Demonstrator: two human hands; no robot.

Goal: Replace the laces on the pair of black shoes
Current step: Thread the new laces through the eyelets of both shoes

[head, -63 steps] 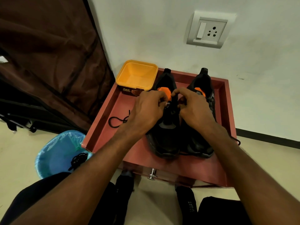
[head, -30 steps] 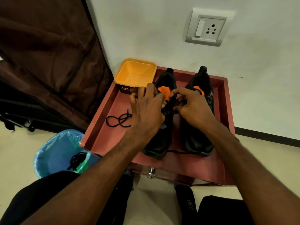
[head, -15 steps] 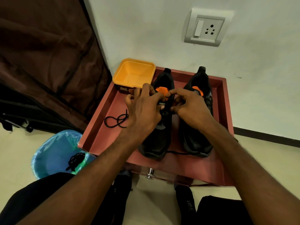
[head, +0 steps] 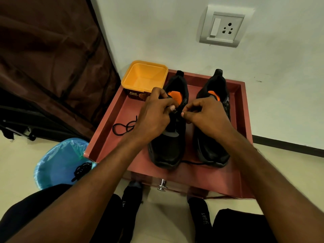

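Both hands pinch lace, L shoe.

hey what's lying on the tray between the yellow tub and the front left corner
In the head view, a loose black lace lies coiled on the red tray, between the yellow tub and that corner; otherwise bare.

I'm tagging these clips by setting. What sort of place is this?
Probably a room in a home: a wall socket on a plain white wall, a lined waste bin on the floor, and a small reddish drawer table holding shoes.
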